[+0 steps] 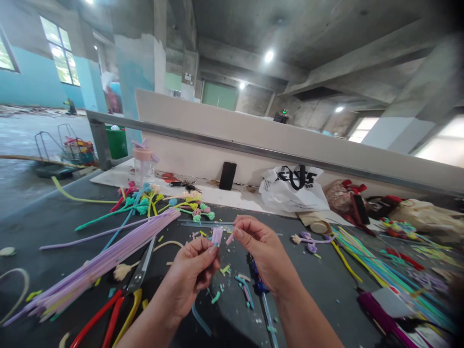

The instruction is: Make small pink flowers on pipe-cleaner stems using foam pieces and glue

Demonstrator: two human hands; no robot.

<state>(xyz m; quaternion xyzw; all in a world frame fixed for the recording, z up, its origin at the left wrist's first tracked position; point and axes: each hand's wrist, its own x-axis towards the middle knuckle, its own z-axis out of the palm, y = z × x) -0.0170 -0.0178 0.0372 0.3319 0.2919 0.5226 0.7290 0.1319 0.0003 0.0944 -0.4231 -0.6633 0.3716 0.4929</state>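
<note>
My left hand (195,266) pinches a small bundle of short pink-lilac pipe cleaner pieces (216,235), held upright between thumb and fingers. Just to its right, my right hand (261,251) has thumb and forefinger closed on a short pink pipe cleaner piece (230,239), its end close to the bundle. Under my hands lie scattered coloured offcuts (225,269). Left of my left hand, a sheaf of long lilac and pink pipe cleaners (108,263) lies beside scissors (137,279) with red handles. A blue-handled tool (259,280) is partly hidden by my right hand.
Finished-looking pipe cleaner flowers (197,212) lie behind my hands. A black phone (227,176) leans on the partition beside a white plastic bag (293,191). A jar (143,162) stands left. Right are long coloured pipe cleaners (377,261) and a purple glue gun (380,316).
</note>
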